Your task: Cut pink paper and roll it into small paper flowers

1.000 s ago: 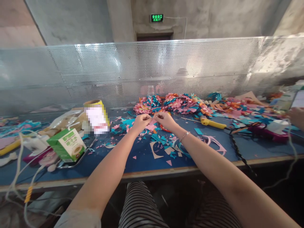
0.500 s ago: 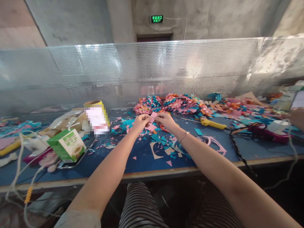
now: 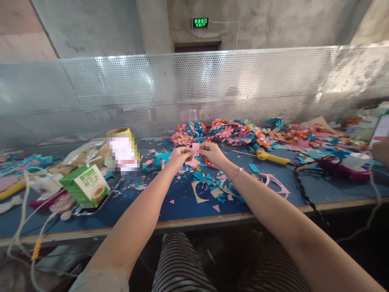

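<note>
Between my two hands is a small pink paper piece (image 3: 195, 148), held up above the blue table. My left hand (image 3: 181, 155) pinches its left edge. From the other side, my right hand (image 3: 210, 153) grips the right edge, fingers closed. Below them lie blue, pink and cream paper scraps (image 3: 209, 182). Just behind my hands rests a heap of pink, blue and orange fringed paper (image 3: 227, 132). An orange ring-like thing (image 3: 209, 163), partly hidden by my right hand, lies beneath it.
A yellow glue gun (image 3: 272, 157) lies to the right, a dark twisted cord (image 3: 300, 186) near it. On the left, a green drink carton (image 3: 86, 185) stands on a metal tray (image 3: 114, 187). A perforated metal screen (image 3: 164, 93) closes the back. Another person's hand (image 3: 380, 151) shows at far right.
The pink paper piece has turned from a tilted position to upright between my fingers. My hands stay in nearly the same place.
</note>
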Demonstrator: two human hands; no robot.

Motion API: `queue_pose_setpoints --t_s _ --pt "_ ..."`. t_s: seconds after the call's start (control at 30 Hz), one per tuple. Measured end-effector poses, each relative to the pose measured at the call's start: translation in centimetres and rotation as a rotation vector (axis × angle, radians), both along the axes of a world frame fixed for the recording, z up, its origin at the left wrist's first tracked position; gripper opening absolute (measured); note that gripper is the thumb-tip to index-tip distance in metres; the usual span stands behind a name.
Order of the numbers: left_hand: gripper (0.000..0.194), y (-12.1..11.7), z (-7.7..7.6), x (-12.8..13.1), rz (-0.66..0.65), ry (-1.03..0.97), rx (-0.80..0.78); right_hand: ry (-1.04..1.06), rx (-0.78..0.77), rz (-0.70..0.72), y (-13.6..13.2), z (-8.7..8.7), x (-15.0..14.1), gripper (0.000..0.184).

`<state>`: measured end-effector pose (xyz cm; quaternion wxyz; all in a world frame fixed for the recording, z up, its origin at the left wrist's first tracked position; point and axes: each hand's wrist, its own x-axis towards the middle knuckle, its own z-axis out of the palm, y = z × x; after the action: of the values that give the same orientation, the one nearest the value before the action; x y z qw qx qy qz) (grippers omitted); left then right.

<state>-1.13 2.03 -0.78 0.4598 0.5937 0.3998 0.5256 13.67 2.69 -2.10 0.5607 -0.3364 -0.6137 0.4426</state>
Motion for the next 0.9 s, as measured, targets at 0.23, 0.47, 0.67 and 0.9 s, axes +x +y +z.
queue_pose_setpoints --t_s 0.23,0.47,0.67,0.9 --pt "0.025 1.2 -0.9 -0.5 -0.023 0.162 0.207 0.059 -0.081 0.036 0.2 -0.1 0.1 0.03" --pt "0.003 0.6 -0.5 -0.6 0.073 0.44 0.532 0.03 -0.056 0.016 -0.1 0.0 0.1 0.034" --pt "0.011 -0.3 -0.2 0.0 -0.032 0.326 0.303 -0.021 0.0 0.012 0.3 -0.2 0.3 0.034" --pt "0.028 -0.1 -0.5 0.0 -0.054 0.317 0.308 0.005 0.03 0.039 0.4 -0.4 0.1 0.03"
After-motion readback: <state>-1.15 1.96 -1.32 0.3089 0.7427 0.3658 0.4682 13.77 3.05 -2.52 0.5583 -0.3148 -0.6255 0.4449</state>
